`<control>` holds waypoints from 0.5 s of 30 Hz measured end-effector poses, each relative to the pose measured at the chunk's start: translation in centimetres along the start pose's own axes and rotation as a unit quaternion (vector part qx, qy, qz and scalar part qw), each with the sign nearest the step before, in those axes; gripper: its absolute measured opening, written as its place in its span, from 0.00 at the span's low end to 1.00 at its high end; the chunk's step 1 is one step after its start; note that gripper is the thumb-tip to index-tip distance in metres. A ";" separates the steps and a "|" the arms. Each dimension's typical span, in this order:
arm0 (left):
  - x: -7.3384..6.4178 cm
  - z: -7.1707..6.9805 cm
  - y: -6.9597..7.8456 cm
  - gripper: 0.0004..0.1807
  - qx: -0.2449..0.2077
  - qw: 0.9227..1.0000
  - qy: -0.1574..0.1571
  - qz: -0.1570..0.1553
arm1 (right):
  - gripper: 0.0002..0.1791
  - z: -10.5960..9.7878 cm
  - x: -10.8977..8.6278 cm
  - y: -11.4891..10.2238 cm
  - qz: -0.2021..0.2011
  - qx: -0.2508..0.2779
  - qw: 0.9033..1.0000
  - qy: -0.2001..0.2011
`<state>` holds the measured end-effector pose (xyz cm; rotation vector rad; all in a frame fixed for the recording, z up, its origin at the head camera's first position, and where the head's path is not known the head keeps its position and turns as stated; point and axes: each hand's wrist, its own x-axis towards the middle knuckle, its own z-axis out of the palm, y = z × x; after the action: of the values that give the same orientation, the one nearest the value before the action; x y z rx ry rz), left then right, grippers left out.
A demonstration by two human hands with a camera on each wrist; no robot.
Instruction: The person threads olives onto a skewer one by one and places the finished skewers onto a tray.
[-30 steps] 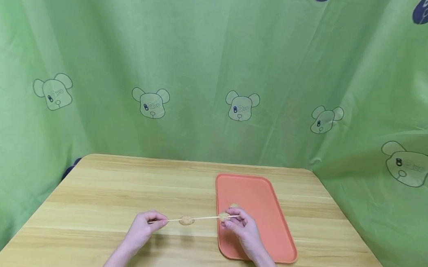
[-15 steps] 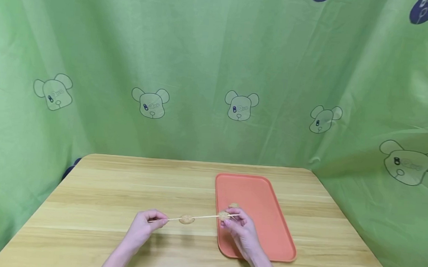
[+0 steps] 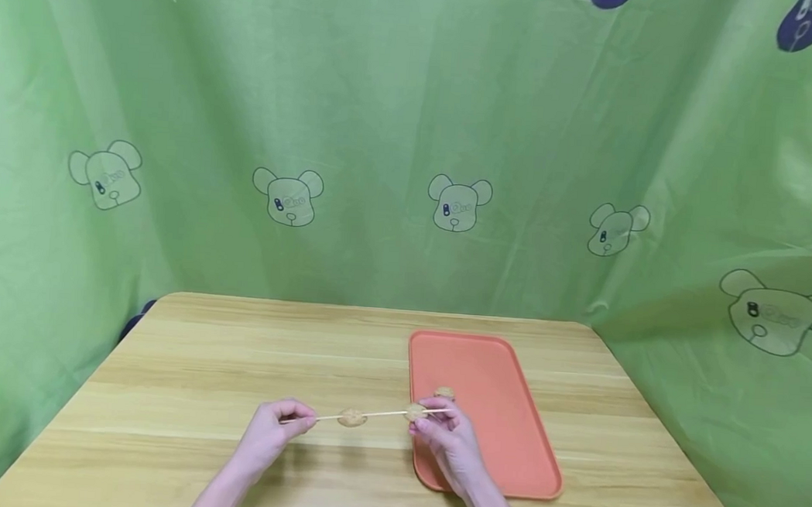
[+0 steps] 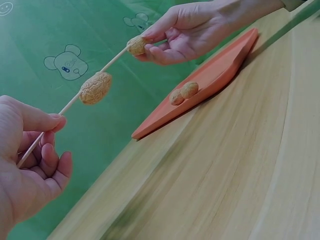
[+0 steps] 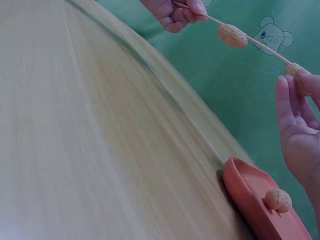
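A thin wooden skewer (image 3: 385, 413) is held level above the table, pinched near its left end between thumb and fingers of my left hand (image 3: 275, 429). One wrinkled tan ball (image 4: 95, 88), walnut-like in look, is threaded on it just right of that hand. My right hand (image 3: 450, 442) pinches a second such ball (image 4: 136, 45) between thumb and fingertips. The skewer runs through this ball, and its tip shows beyond it in the head view. Two more wrinkled balls (image 4: 190, 90) lie side by side on the orange tray (image 3: 492, 383), below the right hand.
The tray lies on the right half of the light wooden table (image 3: 253, 353). A green curtain (image 3: 373, 112) printed with bear heads stands behind the table and along both sides.
My right hand has slid slightly left along the skewer with the second ball, which is now closer to the first. My left hand has stayed nearly still.
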<state>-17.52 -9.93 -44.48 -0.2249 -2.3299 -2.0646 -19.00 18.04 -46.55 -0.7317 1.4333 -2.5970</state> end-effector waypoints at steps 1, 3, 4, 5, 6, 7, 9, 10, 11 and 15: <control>0.0 0.0 0.0 0.06 -0.001 1.000 0.000 0.000 | 0.18 0.0 0.0 0.1 0.004 0.002 1.000 0.005; 0.0 0.1 -0.1 0.06 -0.003 1.000 0.001 0.001 | 0.18 0.0 0.0 0.3 0.009 0.008 1.000 0.010; 0.1 0.1 -0.1 0.06 -0.004 1.000 0.001 0.002 | 0.18 0.0 0.0 0.5 0.010 0.012 1.000 0.011; 0.1 0.2 -0.2 0.06 -0.004 1.000 0.000 0.002 | 0.18 0.1 -0.1 0.6 0.011 0.013 1.000 0.011; 0.1 0.2 -0.2 0.05 -0.004 1.000 0.000 0.001 | 0.18 0.1 -0.1 0.7 0.012 0.014 1.000 0.011; 0.1 0.2 -0.3 0.05 -0.004 1.000 -0.001 0.001 | 0.18 0.1 -0.1 0.8 0.012 0.015 1.000 0.010; 0.1 0.3 -0.3 0.06 -0.005 1.000 -0.002 -0.001 | 0.18 0.1 -0.1 0.9 0.010 0.015 1.000 0.006; 0.1 0.3 -0.3 0.06 -0.006 1.000 -0.003 -0.002 | 0.17 0.1 -0.1 1.0 0.009 0.015 1.000 0.005; 0.2 0.4 -0.4 0.06 -0.006 1.000 -0.004 -0.003 | 0.17 0.2 -0.1 1.0 0.009 0.014 1.000 0.004; 0.3 0.4 -0.4 0.06 -0.008 1.000 -0.004 -0.005 | 0.17 0.3 0.1 1.0 0.011 0.016 1.000 0.001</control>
<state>-17.82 -9.51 -44.89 -0.2221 -2.3253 -2.0923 -19.09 17.25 -47.26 -0.7057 1.3897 -2.5976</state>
